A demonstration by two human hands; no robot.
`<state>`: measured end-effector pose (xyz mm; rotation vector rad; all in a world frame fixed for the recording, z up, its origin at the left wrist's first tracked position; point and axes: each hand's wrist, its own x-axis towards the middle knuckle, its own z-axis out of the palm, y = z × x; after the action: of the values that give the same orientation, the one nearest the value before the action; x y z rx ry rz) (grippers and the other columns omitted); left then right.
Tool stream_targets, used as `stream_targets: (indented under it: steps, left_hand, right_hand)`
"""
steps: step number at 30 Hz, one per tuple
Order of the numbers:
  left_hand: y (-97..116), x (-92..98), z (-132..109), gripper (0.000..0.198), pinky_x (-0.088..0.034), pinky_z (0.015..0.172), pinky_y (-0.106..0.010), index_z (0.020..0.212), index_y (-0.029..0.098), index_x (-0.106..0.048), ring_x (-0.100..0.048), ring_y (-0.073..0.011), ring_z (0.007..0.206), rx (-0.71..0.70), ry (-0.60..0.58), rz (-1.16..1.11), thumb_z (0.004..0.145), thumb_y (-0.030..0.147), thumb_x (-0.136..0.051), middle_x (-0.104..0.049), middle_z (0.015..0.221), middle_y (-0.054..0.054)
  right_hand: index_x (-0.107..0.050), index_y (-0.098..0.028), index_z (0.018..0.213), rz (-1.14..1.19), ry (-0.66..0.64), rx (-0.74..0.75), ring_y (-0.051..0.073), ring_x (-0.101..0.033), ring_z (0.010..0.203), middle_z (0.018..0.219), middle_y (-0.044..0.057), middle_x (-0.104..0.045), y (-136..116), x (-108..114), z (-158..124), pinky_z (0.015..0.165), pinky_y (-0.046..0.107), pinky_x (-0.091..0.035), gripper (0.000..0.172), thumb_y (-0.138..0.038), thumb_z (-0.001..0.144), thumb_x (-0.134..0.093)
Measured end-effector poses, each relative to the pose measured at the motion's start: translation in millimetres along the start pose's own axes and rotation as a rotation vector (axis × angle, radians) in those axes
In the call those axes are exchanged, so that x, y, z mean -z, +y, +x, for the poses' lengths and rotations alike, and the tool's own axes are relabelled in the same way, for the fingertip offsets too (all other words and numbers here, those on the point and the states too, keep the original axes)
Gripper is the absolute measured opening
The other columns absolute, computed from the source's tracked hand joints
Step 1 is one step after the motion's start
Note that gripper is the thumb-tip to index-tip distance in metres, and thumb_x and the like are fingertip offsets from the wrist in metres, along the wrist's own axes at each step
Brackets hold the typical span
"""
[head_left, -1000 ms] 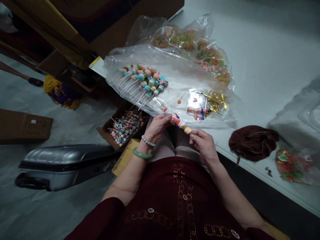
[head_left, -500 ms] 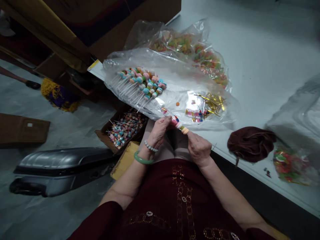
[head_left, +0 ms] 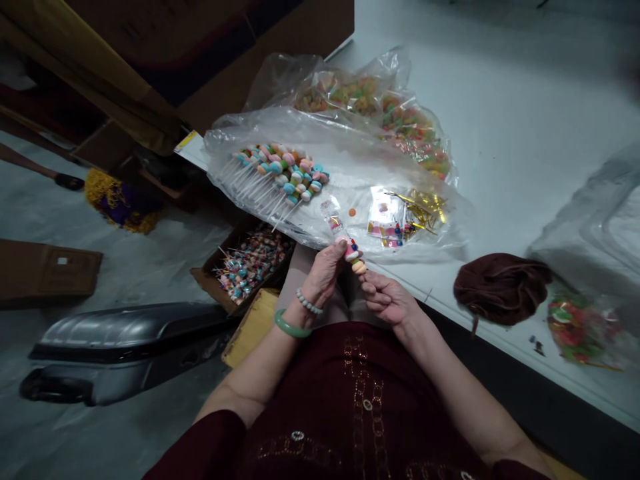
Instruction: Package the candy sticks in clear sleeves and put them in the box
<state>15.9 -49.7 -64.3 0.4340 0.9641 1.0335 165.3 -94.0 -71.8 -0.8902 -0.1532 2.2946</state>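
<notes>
My left hand is closed around a candy skewer and the small clear printed bag over its upper part. Pink, white, green and peach sweets show on the skewer. At its lower end my right hand pinches what looks like the stick, mostly hidden by the fingers. Just beyond, on a plastic sheet, lie a pile of candy skewers with white sticks, one loose orange sweet, a stack of printed bags and gold twist ties.
Large clear bags of gummy sweets lie behind the sheet. To the left below, a carton holds many wrapped skewers, near a grey suitcase. A dark brown cloth bundle and another sweets bag sit on the right of the white table.
My right hand has turned, with its fingers now showing, and shifted slightly left and down. The skewer tilts more steeply, and the bag's top stands out more above my left hand.
</notes>
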Motion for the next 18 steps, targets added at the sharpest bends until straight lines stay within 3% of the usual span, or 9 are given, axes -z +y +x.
stream_targets:
  steps: [3,6,9,12,14,18]
  left_hand:
    - [-2,1.6,0,0.05,-0.048,0.066,-0.027,0.075,0.011,-0.068,-0.061,-0.0135,0.065,0.023,0.013,0.005,0.06,0.056,-0.081,-0.067,0.07,-0.005]
    - [-9,2.3,1,0.047,-0.046,0.066,-0.025,0.073,0.011,-0.069,-0.059,-0.012,0.065,-0.077,0.055,0.098,0.064,0.055,-0.08,-0.068,0.072,-0.005]
    - [-14,0.6,1,0.038,-0.044,0.066,-0.023,0.068,0.011,-0.068,-0.056,-0.0095,0.064,-0.167,0.102,0.189,0.066,0.047,-0.081,-0.065,0.068,-0.001]
    - [-10,0.0,-1,0.037,-0.046,0.067,-0.026,0.074,0.011,-0.07,-0.059,-0.0114,0.063,-0.068,0.045,0.156,0.069,0.047,-0.079,-0.066,0.07,-0.002]
    - [1,2.6,-1,0.035,-0.049,0.069,-0.028,0.085,0.012,-0.071,-0.063,-0.0136,0.065,0.012,-0.019,0.095,0.067,0.04,-0.082,-0.069,0.077,-0.004]
    - [27,10.9,2,0.037,-0.052,0.082,-0.032,0.104,0.016,-0.069,-0.068,-0.0182,0.086,0.049,-0.12,-0.129,0.071,0.03,-0.08,-0.071,0.098,-0.006]
  right_hand:
    - [-0.052,-0.017,0.08,0.081,-0.049,-0.044,-0.002,-0.006,0.031,0.05,-0.013,-0.046,-1,3,1,0.031,0.011,-0.008,0.015,-0.014,0.076,-0.065]
    - [-0.053,-0.016,0.08,0.003,0.025,-0.005,-0.002,-0.01,0.031,0.051,-0.011,-0.049,3,-1,2,0.031,0.012,-0.009,0.014,-0.016,0.075,-0.066]
    - [-0.059,-0.015,0.078,-0.204,0.264,0.28,0.0,-0.024,0.032,0.05,-0.006,-0.055,8,-9,3,0.032,0.014,-0.012,0.013,-0.022,0.071,-0.068]
    - [-0.062,-0.016,0.074,-0.4,0.432,0.55,0.003,-0.033,0.038,0.048,-0.005,-0.055,11,-13,2,0.036,0.016,-0.018,0.013,-0.027,0.071,-0.068]
    - [-0.064,-0.016,0.074,-0.459,0.439,0.583,0.004,-0.033,0.039,0.049,-0.005,-0.055,11,-13,0,0.037,0.017,-0.019,0.015,-0.031,0.071,-0.067]
    - [-0.062,-0.018,0.073,-0.441,0.395,0.501,0.004,-0.03,0.038,0.047,-0.005,-0.054,10,-12,-1,0.037,0.017,-0.016,0.019,-0.034,0.068,-0.069]
